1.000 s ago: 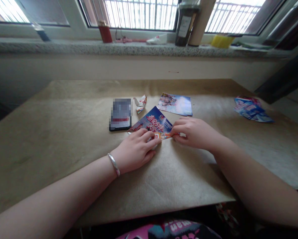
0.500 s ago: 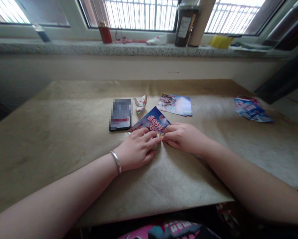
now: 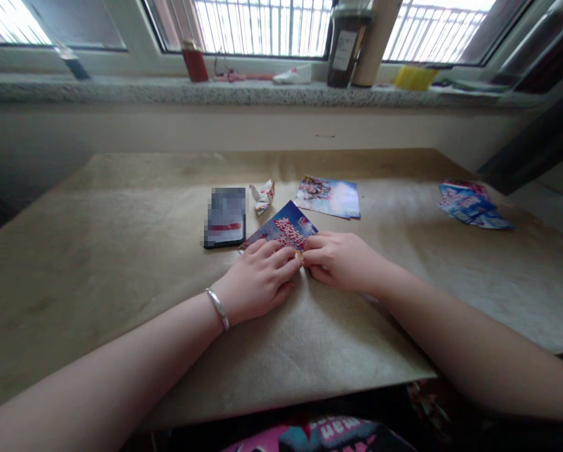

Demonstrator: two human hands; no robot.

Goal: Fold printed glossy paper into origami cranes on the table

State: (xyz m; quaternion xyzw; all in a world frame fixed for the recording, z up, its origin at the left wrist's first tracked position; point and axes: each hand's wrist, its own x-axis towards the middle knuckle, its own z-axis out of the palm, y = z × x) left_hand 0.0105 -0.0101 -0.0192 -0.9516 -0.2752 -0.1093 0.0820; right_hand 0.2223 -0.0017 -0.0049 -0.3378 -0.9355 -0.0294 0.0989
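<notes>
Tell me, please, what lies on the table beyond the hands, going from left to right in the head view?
Phone → small folded paper figure → flat printed sheet → loose pile of printed sheets near the table's right edge.

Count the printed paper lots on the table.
4: folded blue sheet under left hand and right hand; small folded white piece beside black phone; flat blue leaflets behind; blue pile far right. Stacks may hide sheets.
</notes>
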